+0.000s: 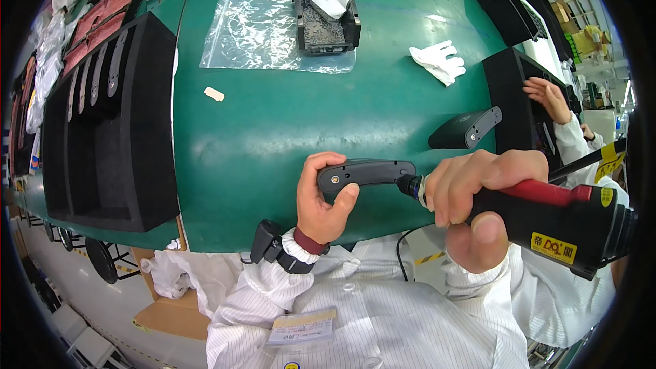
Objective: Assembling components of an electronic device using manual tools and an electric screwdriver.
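My left hand (pixel 324 205) grips the left end of a dark, elongated device housing (pixel 372 172), thumb in front and fingers behind. A round metal insert shows near that end. Wrapped in my right hand (pixel 478 191) is a black and red electric screwdriver (pixel 547 215), lying nearly level. Its tip (pixel 408 184) meets or almost meets the housing's right end; exact contact is hard to tell. Just beyond, a similar dark housing (pixel 465 130) stands on the green table.
A black parts bin (pixel 328 48) of small screws with a plastic bag lies on a clear bag (pixel 249 34). A white glove (pixel 437 61) is at right. A black foam tray (pixel 147 137) holds several housings at left. A co-worker's hand (pixel 550 99) is over another black tray (pixel 502 85).
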Available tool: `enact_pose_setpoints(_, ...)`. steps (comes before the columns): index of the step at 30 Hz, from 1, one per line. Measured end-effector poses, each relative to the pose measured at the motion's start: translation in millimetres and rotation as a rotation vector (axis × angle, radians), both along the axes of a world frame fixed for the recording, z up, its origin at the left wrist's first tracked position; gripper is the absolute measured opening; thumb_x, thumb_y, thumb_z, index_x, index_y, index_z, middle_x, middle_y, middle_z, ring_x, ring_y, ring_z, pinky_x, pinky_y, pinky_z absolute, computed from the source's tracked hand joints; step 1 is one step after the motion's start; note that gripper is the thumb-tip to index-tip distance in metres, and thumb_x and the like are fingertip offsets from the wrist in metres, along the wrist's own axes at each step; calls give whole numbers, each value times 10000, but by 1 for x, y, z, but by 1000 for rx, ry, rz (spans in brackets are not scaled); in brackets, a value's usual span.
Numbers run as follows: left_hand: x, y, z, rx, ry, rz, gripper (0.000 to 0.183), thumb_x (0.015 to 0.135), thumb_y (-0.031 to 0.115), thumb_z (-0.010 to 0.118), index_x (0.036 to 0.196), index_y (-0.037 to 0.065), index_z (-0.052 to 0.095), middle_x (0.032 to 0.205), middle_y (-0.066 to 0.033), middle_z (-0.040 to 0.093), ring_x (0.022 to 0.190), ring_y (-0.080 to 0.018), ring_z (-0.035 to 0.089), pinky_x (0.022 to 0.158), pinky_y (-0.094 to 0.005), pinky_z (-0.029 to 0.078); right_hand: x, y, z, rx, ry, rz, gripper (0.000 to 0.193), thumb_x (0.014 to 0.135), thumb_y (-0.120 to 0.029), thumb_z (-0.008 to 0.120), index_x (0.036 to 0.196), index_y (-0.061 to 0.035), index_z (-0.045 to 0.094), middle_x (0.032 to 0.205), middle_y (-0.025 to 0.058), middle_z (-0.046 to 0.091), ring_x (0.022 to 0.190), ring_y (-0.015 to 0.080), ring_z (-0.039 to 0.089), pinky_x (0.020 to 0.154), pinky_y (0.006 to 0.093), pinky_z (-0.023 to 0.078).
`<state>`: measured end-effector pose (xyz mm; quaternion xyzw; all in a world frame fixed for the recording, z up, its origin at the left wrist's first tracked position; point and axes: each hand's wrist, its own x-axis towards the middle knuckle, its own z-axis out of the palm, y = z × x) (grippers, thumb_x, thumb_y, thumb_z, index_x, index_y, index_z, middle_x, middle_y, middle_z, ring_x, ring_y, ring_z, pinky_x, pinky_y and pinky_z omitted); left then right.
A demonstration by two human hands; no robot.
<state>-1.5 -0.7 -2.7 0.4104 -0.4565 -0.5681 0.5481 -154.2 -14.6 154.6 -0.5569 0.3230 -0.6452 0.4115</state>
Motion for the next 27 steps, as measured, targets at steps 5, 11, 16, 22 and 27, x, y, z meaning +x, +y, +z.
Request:
enact_pose_setpoints(5, 1, 0, -1, -6, -1, -3, 479, 859, 286, 726, 1170, -3, 505, 1192, -125, 537, 998, -164, 551, 879, -295, 458, 2, -1, -2, -8, -23, -69, 431, 856, -145, 747, 1116, -20, 427, 635, 34, 526, 491, 130, 496, 520, 300, 474)
enact_pose_setpoints(11, 1, 2, 1, -15, -56, 3, 468, 849, 254, 729, 1176, 6, 505, 1230, -128, 525, 1017, -158, 546, 879, -297, 460, -2, -3, 0, 21, -28, 31, 430, 846, -106, 745, 1126, -32, 427, 661, 48, 540, 517, 128, 502, 513, 297, 461)
enact_pose_setpoints(16, -7, -1, 22, 107, -5, 60, 466, 778, 84, 770, 1160, 38, 506, 1309, -133, 487, 1023, -141, 545, 873, -290, 482, -7, -6, -5, -15, -64, 113, 394, 829, -48, 739, 1098, -33, 451, 678, 62, 549, 504, 128, 496, 490, 302, 440)
enact_pose_setpoints(22, -10, -2, 20, 122, -68, 79, 444, 763, 15, 763, 1121, 43, 503, 1284, -124, 496, 993, -134, 551, 860, -285, 491, -10, -12, -1, -15, -67, 204, 320, 811, 6, 734, 1012, -34, 489, 591, 57, 524, 442, 148, 472, 456, 315, 402)
enact_pose_setpoints(27, -11, -3, 22, 132, -58, 95, 453, 748, 28, 775, 1105, 35, 497, 1230, -125, 508, 981, -152, 561, 862, -293, 492, -8, -14, -1, 2, -73, 244, 302, 801, 27, 737, 971, -31, 494, 506, 34, 479, 394, 156, 440, 437, 322, 381)
